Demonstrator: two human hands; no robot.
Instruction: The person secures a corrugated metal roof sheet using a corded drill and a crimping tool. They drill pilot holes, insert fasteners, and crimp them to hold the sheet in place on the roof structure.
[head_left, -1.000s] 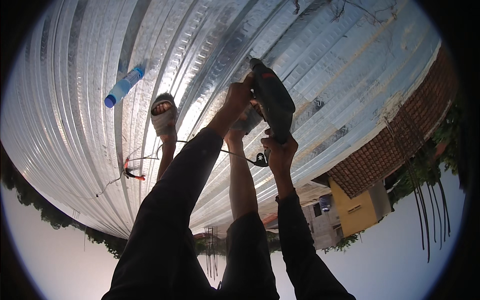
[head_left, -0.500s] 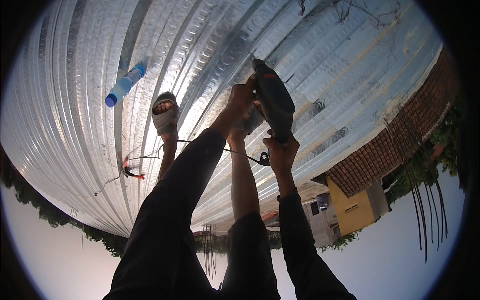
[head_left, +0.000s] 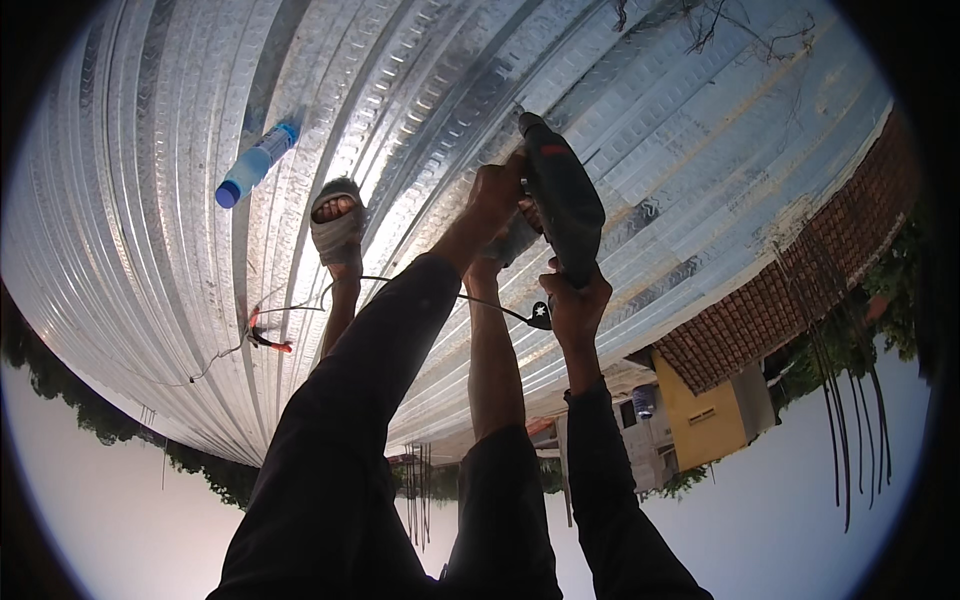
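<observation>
A dark power drill point(head_left: 565, 200) with a small red mark is held in both of my hands above the ribbed metal decking point(head_left: 420, 90). My left hand point(head_left: 497, 198) is closed around its front part, near the chuck. At its rear end, my right hand point(head_left: 578, 300) grips the handle, with the fingers partly hidden. The drill's nose points away from me, toward the sheet; whether the bit touches the metal I cannot tell. From the right hand's side a black cord point(head_left: 490, 305) runs left behind my left forearm. My sandalled feet point(head_left: 338, 225) stand on the decking, the right one partly behind my left hand.
A water bottle with a blue cap point(head_left: 257, 165) lies left of my feet. Nearer me, the cord meets red and black clips or connectors point(head_left: 268, 340) and a thin wire. Right are a tiled roof edge point(head_left: 720, 330), a yellow wall point(head_left: 700, 410) and hanging steel rods point(head_left: 840, 420).
The drill and both hands sit slightly farther right in view, as does most of the scene. Both hands keep their hold on the drill.
</observation>
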